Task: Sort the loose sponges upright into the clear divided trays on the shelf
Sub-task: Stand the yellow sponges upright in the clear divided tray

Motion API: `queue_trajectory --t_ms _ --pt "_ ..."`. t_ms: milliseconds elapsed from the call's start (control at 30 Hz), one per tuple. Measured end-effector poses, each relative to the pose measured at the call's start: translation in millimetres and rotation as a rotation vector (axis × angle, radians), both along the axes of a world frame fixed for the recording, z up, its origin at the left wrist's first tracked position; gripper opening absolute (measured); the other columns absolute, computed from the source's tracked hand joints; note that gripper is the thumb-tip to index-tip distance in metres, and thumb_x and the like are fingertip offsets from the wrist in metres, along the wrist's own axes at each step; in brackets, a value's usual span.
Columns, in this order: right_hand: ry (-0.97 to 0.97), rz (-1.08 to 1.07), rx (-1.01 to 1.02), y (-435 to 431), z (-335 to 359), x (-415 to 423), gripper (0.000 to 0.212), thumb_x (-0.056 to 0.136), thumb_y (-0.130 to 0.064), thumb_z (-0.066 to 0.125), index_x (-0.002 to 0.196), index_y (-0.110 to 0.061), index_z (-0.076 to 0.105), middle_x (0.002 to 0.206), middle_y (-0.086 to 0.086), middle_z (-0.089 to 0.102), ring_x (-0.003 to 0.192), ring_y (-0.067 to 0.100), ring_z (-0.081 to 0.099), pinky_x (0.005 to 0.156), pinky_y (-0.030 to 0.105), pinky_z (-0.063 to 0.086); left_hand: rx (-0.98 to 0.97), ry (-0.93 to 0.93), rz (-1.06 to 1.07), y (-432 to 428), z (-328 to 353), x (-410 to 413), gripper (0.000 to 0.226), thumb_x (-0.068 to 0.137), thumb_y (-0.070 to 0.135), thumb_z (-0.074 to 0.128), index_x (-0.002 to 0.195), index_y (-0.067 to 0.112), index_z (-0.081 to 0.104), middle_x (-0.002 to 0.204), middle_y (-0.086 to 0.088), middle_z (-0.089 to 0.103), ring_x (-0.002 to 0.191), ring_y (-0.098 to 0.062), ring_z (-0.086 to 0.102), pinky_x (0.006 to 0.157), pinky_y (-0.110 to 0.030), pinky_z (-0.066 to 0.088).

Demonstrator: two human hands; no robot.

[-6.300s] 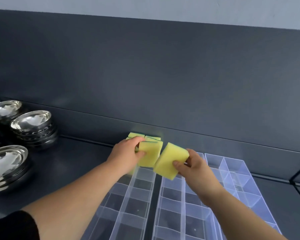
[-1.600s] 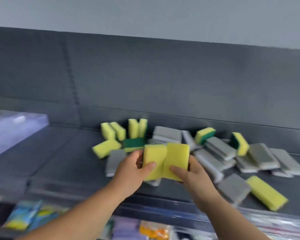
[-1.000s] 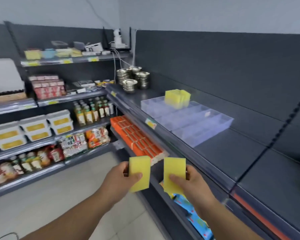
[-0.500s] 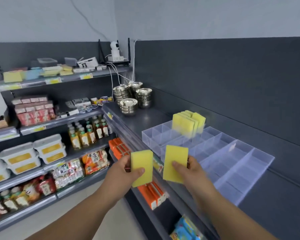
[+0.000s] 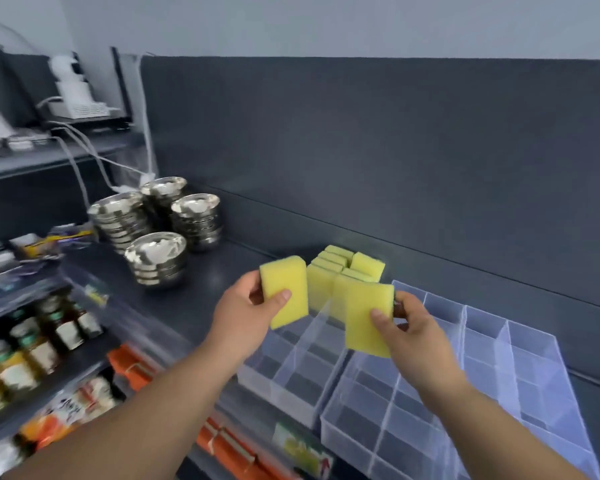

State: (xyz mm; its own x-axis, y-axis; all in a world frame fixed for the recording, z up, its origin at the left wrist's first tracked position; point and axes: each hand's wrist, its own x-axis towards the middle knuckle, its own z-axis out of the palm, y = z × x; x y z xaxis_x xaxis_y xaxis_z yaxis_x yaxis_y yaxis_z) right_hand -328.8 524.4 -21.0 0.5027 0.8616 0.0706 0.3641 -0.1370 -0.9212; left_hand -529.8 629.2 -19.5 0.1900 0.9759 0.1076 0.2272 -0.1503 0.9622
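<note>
Holding one yellow sponge (image 5: pixel 284 291) upright in my left hand (image 5: pixel 248 315), thumb across its front; my right hand (image 5: pixel 411 332) pinches a second yellow sponge (image 5: pixel 368 317) the same way. Both are raised above the clear divided trays (image 5: pixel 499 372) on the dark shelf (image 5: pixel 201 303). Stored sponges (image 5: pixel 343 271) stand upright in the far-left compartments. Stacked steel bowls (image 5: pixel 156 258) sit far left
</note>
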Motion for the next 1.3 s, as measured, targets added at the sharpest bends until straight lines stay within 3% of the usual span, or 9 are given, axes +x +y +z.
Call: queue_trajectory --t_ms 100,267,500,600,733,833,933,1133,1300 --pt "0.091 -0.098 0.024 26.4 -1.0 -12.3 0.026 0.093 -0.026 0.058 0.118 -0.029 0.050 0.109 -0.011 0.063 0.093 0.007 0.062 0.066 0.023 0.047 -0.019 0.014 -0.143 45.7 -2.3 3.3 0.031 0.083 0.019 0.071 0.111 0.027 0.059 0.101 0.013 0.068 0.091 0.002 0.063 0.071 -0.012 0.048" --pt "0.244 -0.113 0.002 50.5 -1.9 -25.3 0.023 0.094 -0.019 0.057 0.112 -0.033 0.051 0.106 -0.010 0.066 0.097 0.013 0.065 0.073 0.023 0.051 -0.059 0.140 -0.418 107.8 -14.8 25.1 0.030 0.082 0.016 0.073 0.103 0.033 0.059 0.103 0.010 0.070 0.097 -0.006 0.066 0.089 -0.031 0.053" --pt "0.461 -0.070 0.035 83.0 -12.4 -33.4 0.032 0.093 -0.006 0.054 0.120 -0.022 0.052 0.111 0.003 0.068 0.104 0.019 0.066 0.089 0.034 0.056 0.038 0.335 -0.622 144.3 -34.0 46.9 0.043 0.075 0.023 0.078 0.112 0.037 0.059 0.105 0.013 0.069 0.097 -0.006 0.065 0.089 -0.034 0.053" --pt "0.262 -0.120 -0.055 92.5 -20.3 -39.2 0.030 0.091 -0.010 0.057 0.115 -0.027 0.052 0.105 0.002 0.066 0.096 0.016 0.065 0.082 0.027 0.058 0.069 0.361 -0.688 154.8 -37.0 44.6 0.043 0.078 0.019 0.074 0.115 0.035 0.060 0.105 0.015 0.069 0.098 -0.003 0.065 0.090 -0.032 0.053" --pt "-0.160 -0.163 -0.225 96.0 -23.8 -44.8 0.030 0.092 -0.012 0.051 0.111 -0.032 0.041 0.089 -0.004 0.059 0.069 0.005 0.055 0.052 0.008 0.044 0.026 0.332 -0.799 158.6 -39.9 39.8 0.048 0.085 0.007 0.067 0.126 0.029 0.055 0.111 0.013 0.068 0.103 0.002 0.062 0.095 -0.025 0.050" --pt "-0.400 -0.129 -0.282 105.4 -24.8 -48.1 0.032 0.091 -0.008 0.045 0.118 -0.025 0.041 0.085 -0.004 0.055 0.068 0.010 0.051 0.052 0.015 0.037 0.072 0.336 -0.800 156.8 -46.0 39.4 0.050 0.087 0.009 0.065 0.125 0.037 0.053 0.111 0.019 0.066 0.103 0.005 0.061 0.095 -0.023 0.049" --pt "-0.555 -0.069 -0.396 117.9 -26.8 -55.1 0.037 0.087 -0.003 0.041 0.120 -0.018 0.039 0.089 -0.001 0.054 0.075 0.020 0.050 0.063 0.027 0.039 0.119 0.343 -0.762 153.8 -50.2 38.8 0.049 0.087 0.011 0.065 0.121 0.045 0.052 0.108 0.023 0.066 0.099 0.006 0.061 0.090 -0.022 0.050" --pt "-0.318 -0.153 -0.366 111.4 -28.9 -57.6 0.034 0.091 -0.014 0.050 0.123 -0.022 0.042 0.094 -0.003 0.056 0.080 0.016 0.057 0.063 0.017 0.043 0.145 0.300 -0.721 146.2 -55.4 34.3 0.052 0.090 0.006 0.058 0.118 0.049 0.049 0.107 0.026 0.064 0.098 0.014 0.058 0.077 -0.001 0.044" --pt "-0.348 -0.151 -0.285 94.3 -29.5 -59.5 0.054 0.084 -0.023 0.067 0.129 -0.031 0.038 0.106 -0.014 0.054 0.092 0.005 0.057 0.076 0.013 0.045 0.183 0.285 -0.639 139.6 -54.1 27.0 0.051 0.088 0.003 0.056 0.123 0.039 0.052 0.115 0.021 0.061 0.101 0.005 0.060 0.084 -0.011 0.046"
